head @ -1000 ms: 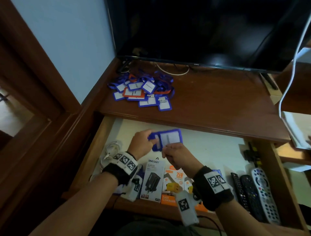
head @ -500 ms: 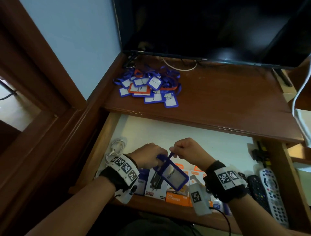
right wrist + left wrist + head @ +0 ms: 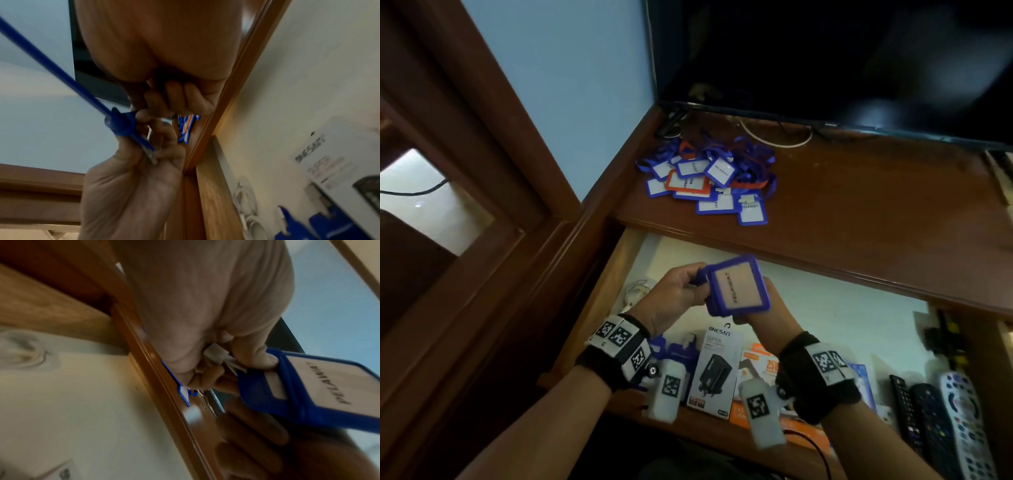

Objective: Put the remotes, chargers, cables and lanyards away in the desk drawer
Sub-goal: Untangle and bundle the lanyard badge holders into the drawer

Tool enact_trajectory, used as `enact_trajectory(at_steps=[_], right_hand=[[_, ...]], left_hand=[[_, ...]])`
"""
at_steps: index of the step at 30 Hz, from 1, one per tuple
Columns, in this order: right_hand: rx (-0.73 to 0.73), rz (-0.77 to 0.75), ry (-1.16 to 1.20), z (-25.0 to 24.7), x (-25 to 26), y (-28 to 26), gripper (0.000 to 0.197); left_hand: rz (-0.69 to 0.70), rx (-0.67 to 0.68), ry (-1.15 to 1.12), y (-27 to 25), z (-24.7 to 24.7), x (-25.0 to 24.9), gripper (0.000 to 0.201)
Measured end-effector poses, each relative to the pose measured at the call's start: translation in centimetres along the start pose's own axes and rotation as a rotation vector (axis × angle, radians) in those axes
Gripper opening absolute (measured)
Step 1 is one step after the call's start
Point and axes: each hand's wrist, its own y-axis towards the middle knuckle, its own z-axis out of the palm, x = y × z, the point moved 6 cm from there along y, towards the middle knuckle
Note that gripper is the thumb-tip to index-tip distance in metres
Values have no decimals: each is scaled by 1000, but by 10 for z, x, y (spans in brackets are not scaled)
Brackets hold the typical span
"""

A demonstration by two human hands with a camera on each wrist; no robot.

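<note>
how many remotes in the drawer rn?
3, side by side at the drawer's right front: slim black remote, rounded dark remote, grey remote. The right arm may hide more.

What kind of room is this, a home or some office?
Probably a room in a home or small office, hard to say which. A dark TV stands on a wooden desk, remotes lie in its open drawer, and a heap of visitor-style badges hints at a workplace.

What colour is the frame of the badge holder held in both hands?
Blue, around a white card insert; the badge holder shows best in the left wrist view.
</note>
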Motion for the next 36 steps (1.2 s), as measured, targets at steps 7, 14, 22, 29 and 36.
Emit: enact_trajectory(at_steps=[7,14,22,29,36], right_hand=[[58,101,143,38,-3,16,29],[178,164,20,48,-22,32,19],[-266,20,-435,-40,4,99,15],[-141,25,-1058,-59,-15,160,83],[-199,20,-1243,-55,-43,141,90]], left_hand=[[31,-144,-402,-4,-30,11,39],[-120,-213,-302,-5,-62,35,27],[-507,-294,403,-5,-122,78,13],[-511,350,1253,0,-76,101,13],[-420,515,1442,0,-30,115,13]])
